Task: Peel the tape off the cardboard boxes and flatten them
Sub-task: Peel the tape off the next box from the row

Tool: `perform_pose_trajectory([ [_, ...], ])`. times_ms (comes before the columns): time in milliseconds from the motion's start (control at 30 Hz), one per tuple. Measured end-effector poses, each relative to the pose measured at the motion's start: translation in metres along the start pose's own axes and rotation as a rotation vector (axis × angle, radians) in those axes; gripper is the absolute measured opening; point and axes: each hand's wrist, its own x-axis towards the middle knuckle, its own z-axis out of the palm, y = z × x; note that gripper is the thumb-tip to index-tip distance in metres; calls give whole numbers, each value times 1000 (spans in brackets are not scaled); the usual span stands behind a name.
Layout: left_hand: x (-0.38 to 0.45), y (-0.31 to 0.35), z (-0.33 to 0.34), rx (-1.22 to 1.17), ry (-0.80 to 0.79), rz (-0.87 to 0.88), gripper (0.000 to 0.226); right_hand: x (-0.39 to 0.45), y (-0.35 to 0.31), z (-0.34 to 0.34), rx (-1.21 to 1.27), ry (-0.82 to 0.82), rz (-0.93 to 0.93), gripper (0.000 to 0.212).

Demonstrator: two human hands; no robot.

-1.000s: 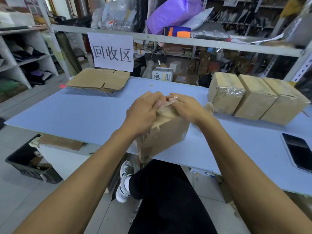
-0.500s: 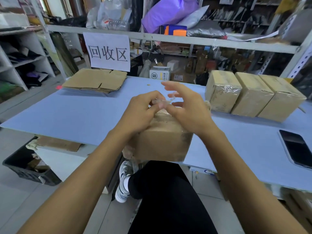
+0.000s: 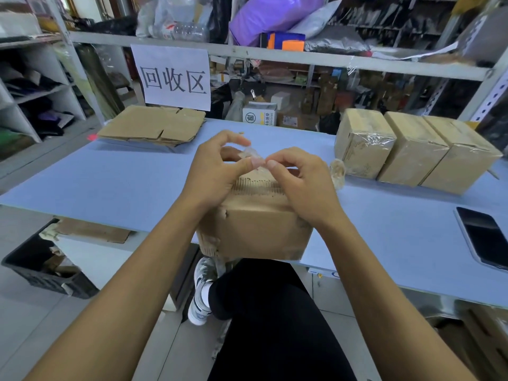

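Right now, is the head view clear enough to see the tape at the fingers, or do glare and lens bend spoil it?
Head view: even light, hands sharp; the tape piece between left hand and right hand shows only faintly; glare on the wrapped boxes; shelf rail bows with wide-angle distortion.

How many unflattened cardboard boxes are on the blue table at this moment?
4. One box sits at the near table edge under both hands; three taped boxes stand in a row at the right: the nearest, the middle, the outermost. The flattened stack is excluded.
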Motion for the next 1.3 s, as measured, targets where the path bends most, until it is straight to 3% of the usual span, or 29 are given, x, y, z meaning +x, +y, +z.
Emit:
perform_pose_trajectory([
  [133, -1, -2, 7, 122, 29, 68, 14, -1, 2, -1, 40, -40, -7, 21],
  [267, 5, -3, 4, 157, -55, 46, 1, 1, 1, -4, 103, -73, 15, 24],
  [433, 2, 0, 2, 92, -236, 48, 30, 2, 2, -4, 85, -46, 31, 36],
  [533, 3, 2, 3, 53, -224, -5, 33, 3, 3, -4, -3, -40, -16, 34],
  [767, -2, 2, 0, 63, -70, 24, 3, 3, 1, -3, 36, -109, 62, 54],
  [867, -2, 0, -1, 18, 8, 1, 4, 3, 5, -1, -38, -130, 47, 47],
  [1000, -1, 1, 0, -70, 69, -43, 22, 2, 6, -2, -35, -131, 37, 37],
  [1300, 0, -3, 2, 43, -114, 128, 7, 2, 3, -1, 25, -76, 85, 16],
])
